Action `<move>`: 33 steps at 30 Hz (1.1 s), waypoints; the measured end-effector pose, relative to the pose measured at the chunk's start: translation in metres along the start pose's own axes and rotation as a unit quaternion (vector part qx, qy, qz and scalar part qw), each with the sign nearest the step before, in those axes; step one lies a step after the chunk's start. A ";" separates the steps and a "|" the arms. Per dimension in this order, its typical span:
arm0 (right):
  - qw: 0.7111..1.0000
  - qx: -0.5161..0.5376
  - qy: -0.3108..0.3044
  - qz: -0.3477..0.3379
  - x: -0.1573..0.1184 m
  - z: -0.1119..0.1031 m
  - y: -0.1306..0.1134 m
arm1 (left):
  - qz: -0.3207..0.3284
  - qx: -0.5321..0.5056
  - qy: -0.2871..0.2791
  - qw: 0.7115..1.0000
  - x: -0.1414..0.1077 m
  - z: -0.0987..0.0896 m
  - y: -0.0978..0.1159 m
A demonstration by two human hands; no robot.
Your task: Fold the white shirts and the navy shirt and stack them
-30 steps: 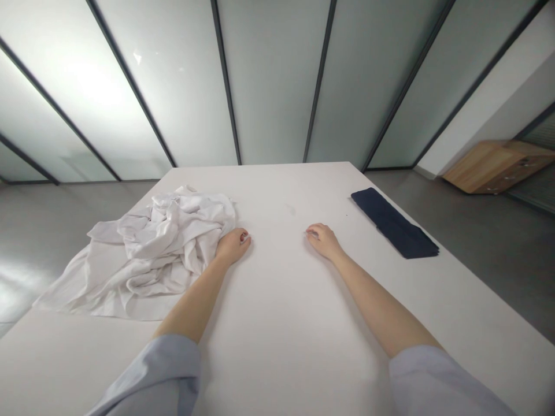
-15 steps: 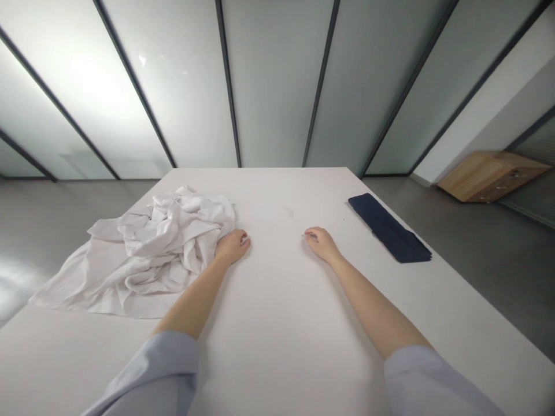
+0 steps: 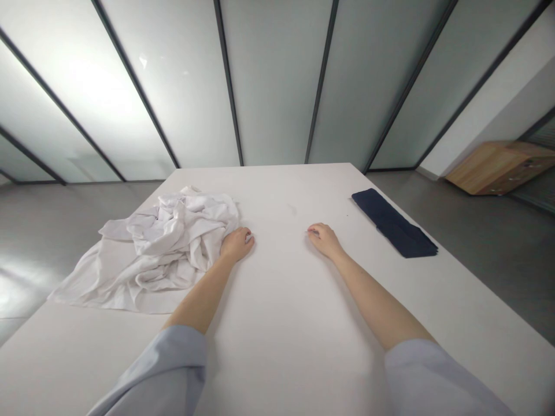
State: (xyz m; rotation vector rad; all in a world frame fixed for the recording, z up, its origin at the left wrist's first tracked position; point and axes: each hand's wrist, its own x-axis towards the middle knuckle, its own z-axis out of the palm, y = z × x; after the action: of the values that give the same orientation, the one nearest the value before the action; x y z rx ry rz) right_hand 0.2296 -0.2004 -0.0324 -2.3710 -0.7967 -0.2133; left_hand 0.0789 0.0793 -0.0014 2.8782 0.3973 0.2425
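Note:
My left hand [image 3: 236,244] rests on the white table [image 3: 277,323], loosely curled, with a small gap between thumb and fingers and nothing seen in it. Right beside it, on its left, lies a crumpled heap of white cloth [image 3: 173,237]; its folds meet the back of the hand. My right hand [image 3: 324,238] also lies on the tabletop, fingers bent and slightly apart from the thumb, with nothing visible in its grasp. A dark navy folded cloth [image 3: 392,222] lies flat farther right, apart from that hand.
Frosted glass panels [image 3: 277,86] with dark frames stand behind the table's far edge. A wooden cabinet [image 3: 489,167] is on the grey floor at the right. The navy cloth lies close to the table's right edge.
The whole view has shifted and tilted slightly. Both hands stay in the same places on the table, and neither cloth has visibly moved.

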 end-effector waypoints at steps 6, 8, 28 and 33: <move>1.000 0.012 0.006 -0.010 0.000 0.002 0.005 | -0.004 -0.002 -0.004 1.000 0.001 0.000 0.000; 1.000 0.012 0.005 -0.014 0.000 0.003 0.006 | -0.004 -0.003 -0.004 1.000 0.001 0.000 -0.001; 0.999 -0.003 -0.024 -0.024 -0.002 0.000 0.002 | 0.045 0.059 0.130 0.989 -0.010 -0.064 -0.005; 0.999 -0.029 -0.016 -0.028 -0.003 0.002 0.003 | -0.037 0.133 0.173 0.975 -0.018 -0.100 -0.038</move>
State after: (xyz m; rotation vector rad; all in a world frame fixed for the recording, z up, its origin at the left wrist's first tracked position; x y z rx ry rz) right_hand 0.2293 -0.2021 -0.0367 -2.4134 -0.8834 -0.2240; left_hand 0.0337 0.1293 0.0829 3.0725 0.6418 0.7369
